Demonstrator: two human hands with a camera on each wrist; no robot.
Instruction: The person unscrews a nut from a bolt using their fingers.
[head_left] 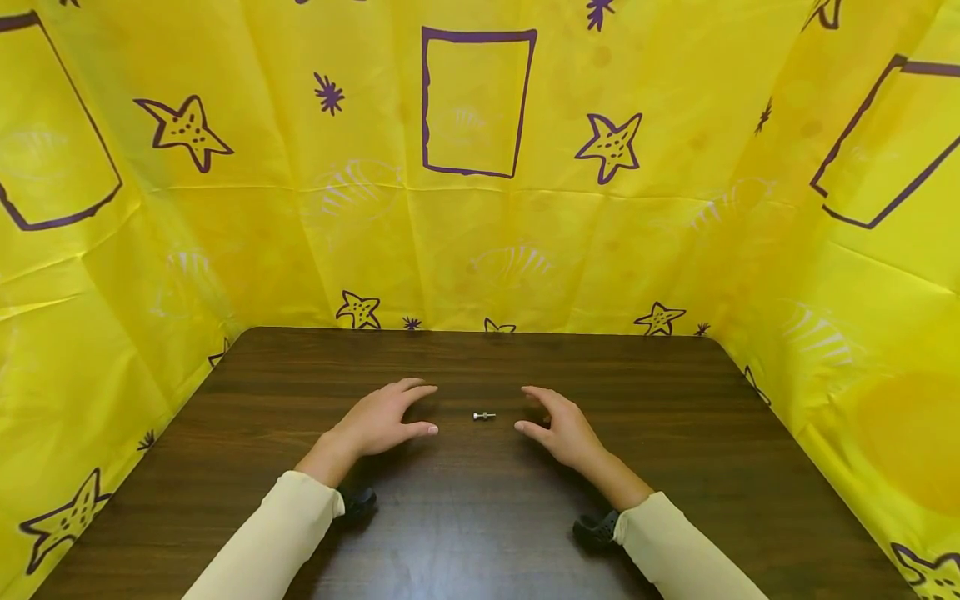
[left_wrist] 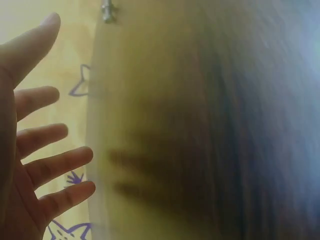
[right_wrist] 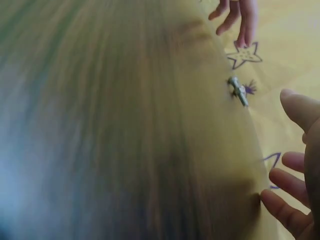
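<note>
A small silvery bolt with a nut on its shank [head_left: 483, 416] lies on the dark wooden table [head_left: 465, 517], its head toward the left. To its left is my left hand [head_left: 384, 421], thumb and fingers spread and holding nothing. On the other side my right hand [head_left: 564, 427] has its thumb and fingers apart, also with nothing in it. Both hands stay a short distance from the bolt. The right wrist view shows the bolt [right_wrist: 238, 91] between the two hands; in the left wrist view only part of it [left_wrist: 107, 11] shows at the top edge.
Yellow cloth [head_left: 480, 242] printed with purple stars and frames hangs behind the table and along both sides. A black strap [head_left: 360, 506] shows at the left wrist and another black band [head_left: 595, 530] at the right. Pale sleeves [head_left: 270, 533] cover the forearms.
</note>
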